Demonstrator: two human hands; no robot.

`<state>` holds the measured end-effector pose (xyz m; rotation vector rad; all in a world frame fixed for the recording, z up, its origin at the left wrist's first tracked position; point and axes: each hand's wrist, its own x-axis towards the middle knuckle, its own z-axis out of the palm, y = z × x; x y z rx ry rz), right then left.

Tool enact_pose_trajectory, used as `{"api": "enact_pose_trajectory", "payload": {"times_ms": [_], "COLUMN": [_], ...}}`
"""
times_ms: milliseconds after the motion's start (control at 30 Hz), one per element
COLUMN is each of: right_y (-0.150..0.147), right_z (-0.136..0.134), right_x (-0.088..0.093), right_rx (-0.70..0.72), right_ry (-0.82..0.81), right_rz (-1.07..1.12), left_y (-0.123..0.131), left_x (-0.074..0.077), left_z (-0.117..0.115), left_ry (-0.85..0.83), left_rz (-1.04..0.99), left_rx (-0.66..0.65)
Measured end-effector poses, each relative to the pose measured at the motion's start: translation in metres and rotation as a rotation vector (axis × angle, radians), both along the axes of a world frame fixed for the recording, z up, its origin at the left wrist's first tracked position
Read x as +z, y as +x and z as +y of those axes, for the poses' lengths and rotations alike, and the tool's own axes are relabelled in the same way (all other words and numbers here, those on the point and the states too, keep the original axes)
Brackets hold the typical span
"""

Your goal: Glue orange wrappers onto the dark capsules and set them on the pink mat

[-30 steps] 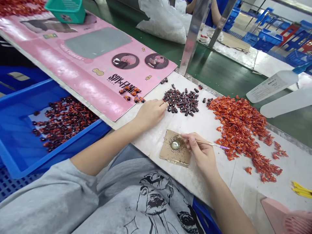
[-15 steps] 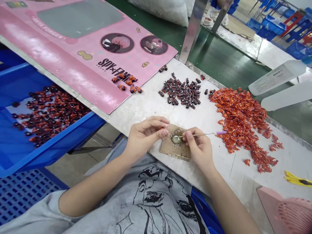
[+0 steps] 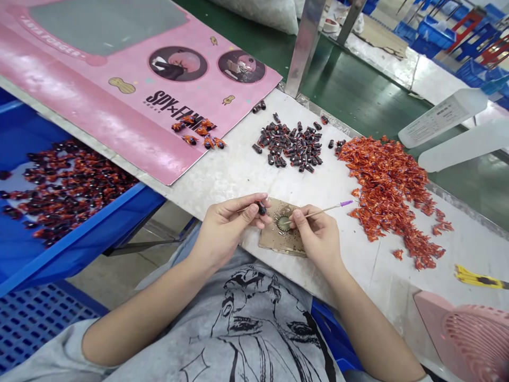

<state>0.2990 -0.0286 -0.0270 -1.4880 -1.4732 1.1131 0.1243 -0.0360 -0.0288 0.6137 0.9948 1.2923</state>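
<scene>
On the white workbench (image 3: 214,178), blue plastic crate (image 3: 99,223) of dark-red pieces at 9 o'clock, left hand (image 3: 225,231) pinching small dark piece (image 3: 261,208), round metal dish (image 3: 283,223) on cardboard square (image 3: 280,241) between hands, right hand (image 3: 318,236) closed on thin purple-tipped pick (image 3: 329,210), pick tip at dish, orange scraps (image 3: 387,191) at 3 o'clock

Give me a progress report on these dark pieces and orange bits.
Done: dark pieces with orange bits fill the blue crate. In hand: the left hand pinches a dark piece, and the right hand holds a purple-tipped stick at a round dish. Left: a dark pile and a larger orange pile.
</scene>
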Motion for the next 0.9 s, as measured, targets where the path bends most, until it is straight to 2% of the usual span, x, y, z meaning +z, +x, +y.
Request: {"api": "enact_pose_trajectory", "payload": {"times_ms": [133, 300, 500, 667, 833, 900], "right_y": [0.001, -0.002, -0.002, 0.002, 0.007, 0.01], "right_z": [-0.001, -0.011, -0.019, -0.018, -0.013, -0.011], "right_x": [0.006, 0.017, 0.019, 0.017, 0.025, 0.028], "right_rx": [-0.064, -0.077, 0.06, 0.149, 0.338, 0.363], "right_ry": [-0.009, 0.176, 0.388, 0.443, 0.461, 0.447], "right_rz": [0.185, 0.27, 0.237, 0.105, 0.084, 0.081], "left_y": [0.003, 0.009, 0.013, 0.013, 0.011, 0.01], "left_x": [0.004, 0.01, 0.01, 0.011, 0.009, 0.007], "left_z": [-0.004, -0.009, -0.009, -0.009, -0.008, -0.007], "left_ry": [-0.03, -0.064, -0.045, -0.058, -0.042, -0.028], "left_rz": [-0.005, -0.006, 0.013, 0.069, 0.094, 0.087], "left_rx": [-0.021, -0.079, -0.104, -0.102, -0.107, -0.104]}}
